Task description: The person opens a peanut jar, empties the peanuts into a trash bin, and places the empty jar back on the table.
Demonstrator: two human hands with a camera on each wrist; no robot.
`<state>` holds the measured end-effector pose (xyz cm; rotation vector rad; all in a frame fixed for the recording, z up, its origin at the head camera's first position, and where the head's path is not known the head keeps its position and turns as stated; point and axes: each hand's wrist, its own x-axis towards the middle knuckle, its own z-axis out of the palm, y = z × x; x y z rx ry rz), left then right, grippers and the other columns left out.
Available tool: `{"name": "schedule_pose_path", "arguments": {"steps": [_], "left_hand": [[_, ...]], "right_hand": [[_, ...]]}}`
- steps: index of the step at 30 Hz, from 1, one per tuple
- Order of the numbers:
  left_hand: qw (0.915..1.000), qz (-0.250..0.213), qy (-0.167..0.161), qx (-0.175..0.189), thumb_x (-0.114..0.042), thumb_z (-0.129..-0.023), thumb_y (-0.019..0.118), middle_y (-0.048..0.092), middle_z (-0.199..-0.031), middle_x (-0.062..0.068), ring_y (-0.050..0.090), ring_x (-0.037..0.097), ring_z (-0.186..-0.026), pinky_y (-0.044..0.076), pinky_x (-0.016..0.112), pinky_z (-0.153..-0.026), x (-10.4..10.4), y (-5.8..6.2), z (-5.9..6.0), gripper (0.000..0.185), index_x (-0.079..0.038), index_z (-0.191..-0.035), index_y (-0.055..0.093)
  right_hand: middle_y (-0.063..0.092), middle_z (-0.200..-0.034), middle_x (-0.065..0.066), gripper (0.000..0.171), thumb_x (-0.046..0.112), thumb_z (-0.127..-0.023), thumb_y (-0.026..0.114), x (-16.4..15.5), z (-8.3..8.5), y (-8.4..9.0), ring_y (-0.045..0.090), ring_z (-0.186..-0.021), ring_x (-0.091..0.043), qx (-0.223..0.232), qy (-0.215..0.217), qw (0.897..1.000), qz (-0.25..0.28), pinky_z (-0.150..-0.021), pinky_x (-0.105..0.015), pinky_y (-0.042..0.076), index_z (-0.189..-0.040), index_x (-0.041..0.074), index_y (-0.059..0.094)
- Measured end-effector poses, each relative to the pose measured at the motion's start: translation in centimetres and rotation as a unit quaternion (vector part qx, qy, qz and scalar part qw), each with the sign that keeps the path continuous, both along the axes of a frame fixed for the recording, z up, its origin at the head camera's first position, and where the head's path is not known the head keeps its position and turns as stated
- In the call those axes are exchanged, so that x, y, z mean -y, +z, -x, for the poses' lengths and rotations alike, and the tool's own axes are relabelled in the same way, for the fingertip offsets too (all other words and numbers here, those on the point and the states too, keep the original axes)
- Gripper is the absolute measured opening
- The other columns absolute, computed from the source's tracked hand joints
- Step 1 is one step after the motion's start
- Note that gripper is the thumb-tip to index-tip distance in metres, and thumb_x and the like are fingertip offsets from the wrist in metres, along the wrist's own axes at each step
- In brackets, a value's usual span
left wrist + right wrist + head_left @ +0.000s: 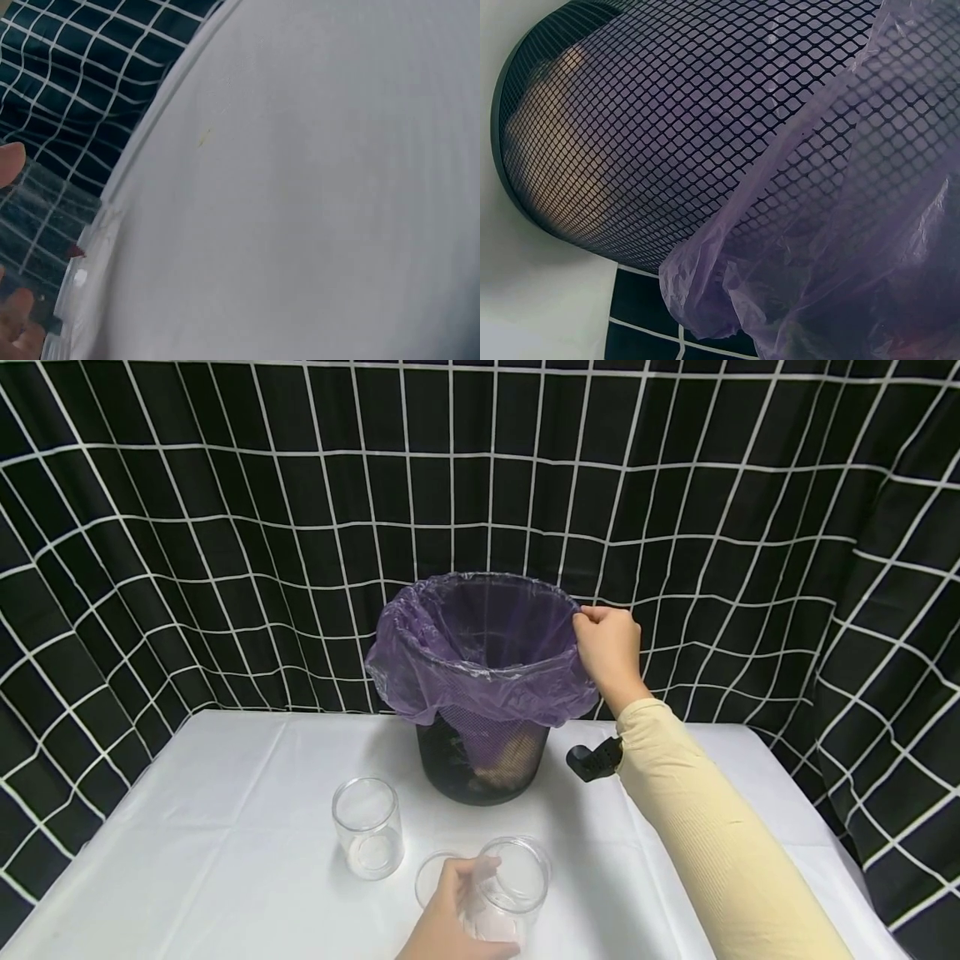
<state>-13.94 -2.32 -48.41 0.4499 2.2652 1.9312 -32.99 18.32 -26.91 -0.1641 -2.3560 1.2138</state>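
My left hand (450, 918) grips a clear cylindrical jar (517, 881) low at the front of the table, thumb on one side and fingers on the other. At the left edge of the left wrist view, part of that jar (37, 217) shows with fingertips (11, 163) around it. Up at the bin's right rim, my right hand (611, 647) pinches the purple bin liner (487, 689), which is folded over the black mesh bin (438, 752). The right wrist view shows the liner (795, 292) draped over the mesh (705, 97); the right fingers are not distinguishable there.
A second clear jar (367, 827) stands upright left of my left hand. Partly behind that hand lies a clear round disc (429, 881), perhaps a lid. A white cloth (240, 777) covers the table, and a black gridded curtain (300, 552) surrounds its back and sides.
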Motion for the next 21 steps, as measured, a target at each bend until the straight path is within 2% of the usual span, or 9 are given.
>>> {"name": "schedule_pose_path", "arguments": {"steps": [2,3,6,8,12,14,16,19,21], "left_hand": [[0.9999,0.008,-0.011,0.007,-0.019,-0.067,0.09,0.053,-0.146,0.004,0.04,0.035,-0.143,0.035,0.052,-0.119,0.2,0.0,0.2,0.079,-0.02,-0.131,0.044],[0.9998,0.009,-0.017,0.008,-0.018,-0.068,0.09,0.052,-0.147,0.007,0.039,0.035,-0.143,0.034,0.052,-0.119,0.3,-0.1,0.3,0.079,-0.02,-0.132,0.044],[0.9991,0.009,-0.038,0.016,-0.017,-0.068,0.089,0.052,-0.147,0.01,0.041,0.026,-0.142,0.035,0.038,-0.118,0.5,-0.2,0.7,0.082,-0.023,-0.135,0.042],[0.9983,0.016,-0.053,0.021,-0.019,-0.068,0.089,0.05,-0.148,0.008,0.041,0.024,-0.142,0.035,0.036,-0.117,0.7,-0.3,1.0,0.085,-0.024,-0.138,0.041],[0.9956,0.058,-0.073,0.01,-0.024,-0.065,0.091,0.047,-0.151,0.006,0.041,0.028,-0.141,0.035,0.048,-0.118,1.6,0.4,1.5,0.097,-0.024,-0.145,0.038],[0.9942,0.072,-0.078,-0.013,-0.025,-0.068,0.09,0.047,-0.152,0.005,0.041,0.031,-0.142,0.034,0.055,-0.118,2.5,1.6,1.9,0.094,-0.022,-0.147,0.039],[0.992,0.08,-0.084,-0.05,-0.026,-0.078,0.083,0.05,-0.15,0.002,0.045,0.03,-0.14,0.035,0.055,-0.118,3.8,3.6,2.7,0.079,-0.021,-0.147,0.044],[0.9851,0.088,-0.076,-0.126,-0.022,-0.097,0.062,0.057,-0.145,0.003,0.05,0.029,-0.137,0.039,0.052,-0.116,6.0,7.7,4.6,0.044,-0.014,-0.139,0.055],[0.9783,0.094,-0.05,-0.178,-0.019,-0.104,0.048,0.061,-0.14,0.005,0.054,0.029,-0.133,0.044,0.043,-0.114,7.7,10.6,6.3,0.034,-0.011,-0.135,0.059]], "right_hand": [[0.07,-0.121,-0.02,0.036,0.015,-0.095,0.052,-0.1,-0.1,0.0,0.065,-0.11,-0.034,-0.001,-0.001,1.0,-0.002,-0.096,-0.046,0.054,-0.123,-0.002,0.068],[0.069,-0.121,-0.021,0.036,0.015,-0.095,0.052,-0.1,0.0,0.1,0.065,-0.111,-0.035,-0.002,-0.001,1.0,-0.003,-0.096,-0.046,0.053,-0.123,-0.002,0.068],[0.068,-0.123,-0.02,0.036,0.015,-0.095,0.053,-0.3,0.0,0.1,0.064,-0.115,-0.035,-0.003,0.0,1.0,-0.006,-0.098,-0.046,0.053,-0.123,-0.002,0.068],[0.068,-0.124,-0.02,0.037,0.016,-0.095,0.052,-0.4,-0.1,0.1,0.063,-0.117,-0.035,0.0,0.001,1.0,-0.015,-0.099,-0.046,0.053,-0.123,-0.001,0.068],[0.068,-0.125,-0.019,0.039,0.019,-0.096,0.05,-0.8,-0.2,0.1,0.064,-0.116,-0.035,0.019,0.013,0.999,-0.047,-0.097,-0.047,0.054,-0.126,-0.001,0.066],[0.067,-0.127,-0.02,0.041,0.02,-0.097,0.049,-0.9,-0.2,0.1,0.062,-0.119,-0.035,0.03,0.027,0.997,-0.069,-0.099,-0.048,0.053,-0.128,-0.001,0.065],[0.066,-0.128,-0.02,0.041,0.021,-0.098,0.049,-0.8,-0.1,0.2,0.061,-0.122,-0.036,0.038,0.043,0.995,-0.082,-0.102,-0.049,0.052,-0.129,-0.002,0.064],[0.064,-0.132,-0.02,0.042,0.024,-0.1,0.049,-0.7,0.0,0.3,0.056,-0.129,-0.037,0.048,0.063,0.993,-0.091,-0.109,-0.049,0.047,-0.131,0.0,0.063],[0.063,-0.132,-0.02,0.044,0.031,-0.103,0.046,-0.9,0.0,0.2,0.056,-0.129,-0.037,0.047,0.07,0.992,-0.096,-0.108,-0.05,0.046,-0.13,0.001,0.064]]}}
